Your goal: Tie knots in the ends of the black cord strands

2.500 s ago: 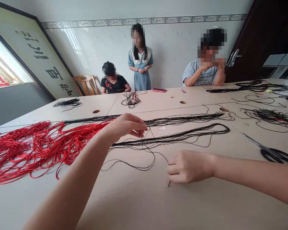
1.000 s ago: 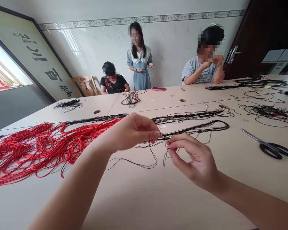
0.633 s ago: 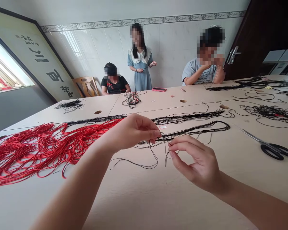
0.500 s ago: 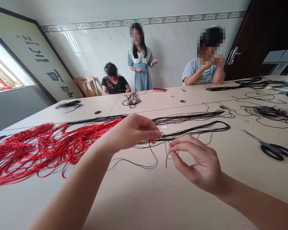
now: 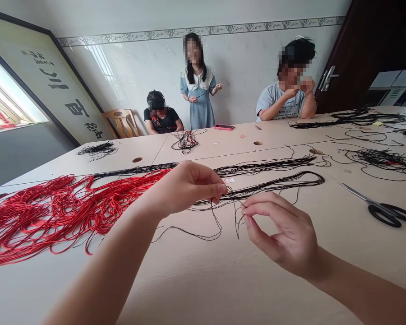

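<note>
My left hand (image 5: 186, 187) is raised over the table, fingers pinched on a thin black cord (image 5: 216, 225) whose loop trails down onto the tabletop. My right hand (image 5: 284, 232) is just right of it, thumb and forefinger pinched on the same cord's short end, which hangs down; the other fingers are loosely curled. Behind my hands lies a long bundle of black cords (image 5: 277, 183). A big heap of red cords (image 5: 54, 210) covers the table to the left.
Black-handled scissors (image 5: 382, 210) lie at the right. More black cord piles (image 5: 379, 158) sit at the far right and back. A pink phone (image 5: 223, 127) lies at the far edge. Three other people are at the far side, two seated, one standing.
My right hand rose off the table and pinched the cord end near my left hand. My left hand lifted slightly with the cord. Over the last second both hands barely moved.
</note>
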